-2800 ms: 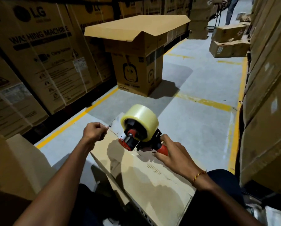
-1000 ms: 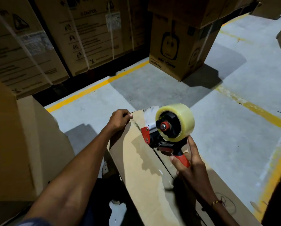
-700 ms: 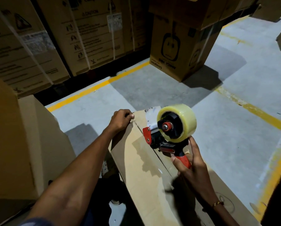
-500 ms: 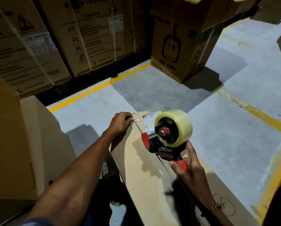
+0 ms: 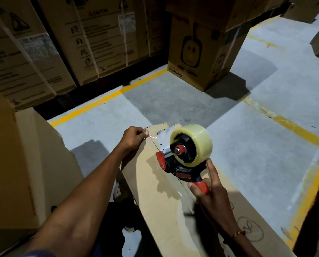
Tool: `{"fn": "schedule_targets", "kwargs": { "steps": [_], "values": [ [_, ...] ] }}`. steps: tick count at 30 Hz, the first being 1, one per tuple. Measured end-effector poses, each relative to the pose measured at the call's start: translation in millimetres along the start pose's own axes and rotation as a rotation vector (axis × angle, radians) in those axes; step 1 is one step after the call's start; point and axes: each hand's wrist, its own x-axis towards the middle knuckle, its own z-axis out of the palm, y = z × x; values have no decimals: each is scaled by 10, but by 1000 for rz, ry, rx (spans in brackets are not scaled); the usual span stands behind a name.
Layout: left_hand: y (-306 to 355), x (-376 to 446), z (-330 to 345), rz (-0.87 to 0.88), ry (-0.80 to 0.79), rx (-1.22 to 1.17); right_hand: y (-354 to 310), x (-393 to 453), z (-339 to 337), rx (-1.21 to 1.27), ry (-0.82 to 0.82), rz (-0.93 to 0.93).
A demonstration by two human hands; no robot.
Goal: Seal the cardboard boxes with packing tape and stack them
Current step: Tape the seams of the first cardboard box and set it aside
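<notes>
One tape dispenser (image 5: 182,160) with one clear roll sits on one long brown box (image 5: 160,197) at its far end. Right hand (image 5: 208,195) grips its red handle; left hand (image 5: 133,139) pinches the tape end.

The tape gun (image 5: 175,162) is hiding part of the box (image 5: 155,191) seam; the frame's bottom edge is cutting off the box's near end, and the print on the stacked cartons (image 5: 103,39) is blurring.
</notes>
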Motion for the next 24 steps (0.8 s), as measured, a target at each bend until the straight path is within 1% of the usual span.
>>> {"fn": "schedule_targets", "kwargs": {
  "steps": [7, 12, 15, 24],
  "values": [
    [0, 19, -61, -10, -26, -26, -54, -42, -1, 38, 12, -21],
    [9, -2, -56, 29, -32, 32, -25, -49, -13, 16, 17, -22],
    [21, -17, -51, 55, -28, 62, 8, -66, 0, -6, -8, -14],
    [-10, -32, -23, 68, -14, 94, 30, -70, 24, -24, -35, -20]
  ]
}}
